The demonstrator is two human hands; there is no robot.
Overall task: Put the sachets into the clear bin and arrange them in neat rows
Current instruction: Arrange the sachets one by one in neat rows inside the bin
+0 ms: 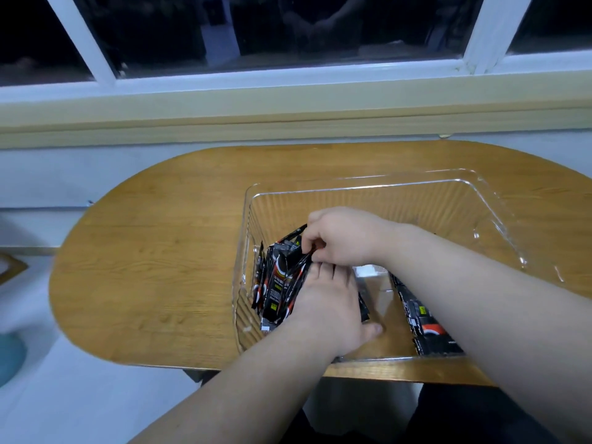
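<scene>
Many sachets, clear bin, right hand pinching — left hand half-covering.

Upright sachets, print unreadable, flat sachets partly under right forearm, table cropped

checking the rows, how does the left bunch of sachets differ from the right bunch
The left bunch stands upright by the bin's left wall, between the left hand and right hand; the right bunch lies flat with no hand on it. Both are black sachets inside the bin.
</scene>
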